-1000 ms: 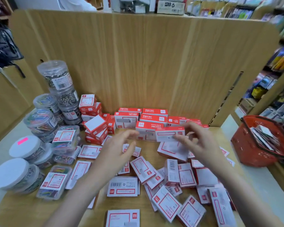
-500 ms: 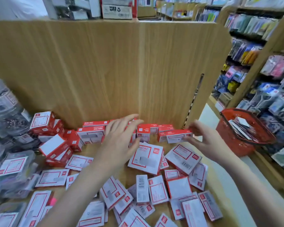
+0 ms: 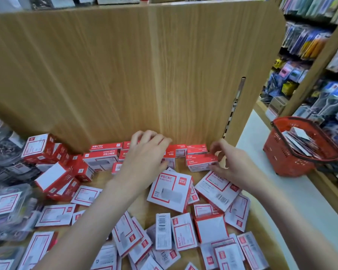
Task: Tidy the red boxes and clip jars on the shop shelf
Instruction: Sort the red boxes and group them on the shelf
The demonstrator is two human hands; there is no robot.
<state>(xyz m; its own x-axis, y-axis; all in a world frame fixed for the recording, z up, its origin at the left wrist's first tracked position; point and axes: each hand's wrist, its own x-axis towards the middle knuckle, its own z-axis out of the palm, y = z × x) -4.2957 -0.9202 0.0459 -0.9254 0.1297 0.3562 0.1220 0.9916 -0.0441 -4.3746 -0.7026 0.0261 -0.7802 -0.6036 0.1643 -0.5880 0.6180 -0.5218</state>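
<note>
Head view showed a wooden shop shelf (image 3: 137, 207) strewn with small red boxes, and both hands reached to the row that was being built against the back panel (image 3: 164, 75). The right hand (image 3: 232, 168) was curled around the right end of one red box (image 3: 201, 162); thumb and fingertips were pinched on that end, and the box was held at the right end of the row, just in front of the boxes already stood there. Its long axis ran left to right, parallel to the back panel, with the printed long face turned toward the camera. The left hand (image 3: 146, 152) was laid palm down, fingers loosely bent, over the middle of the back row (image 3: 105, 152); whether anything was gripped beneath it could not be told, as the palm hid the boxes under it. The held box lay between the two hands, touching the right one and a short gap away from the left. The right hand was judged the nearer for seating it; a short push away from the body, toward the panel, was thought to be what the placement would turn on. Loose boxes (image 3: 170, 191) lay flat and scattered on the near side of both hands. Clip jars (image 3: 6, 209) were blurred at the far left, well apart from either hand.
</note>
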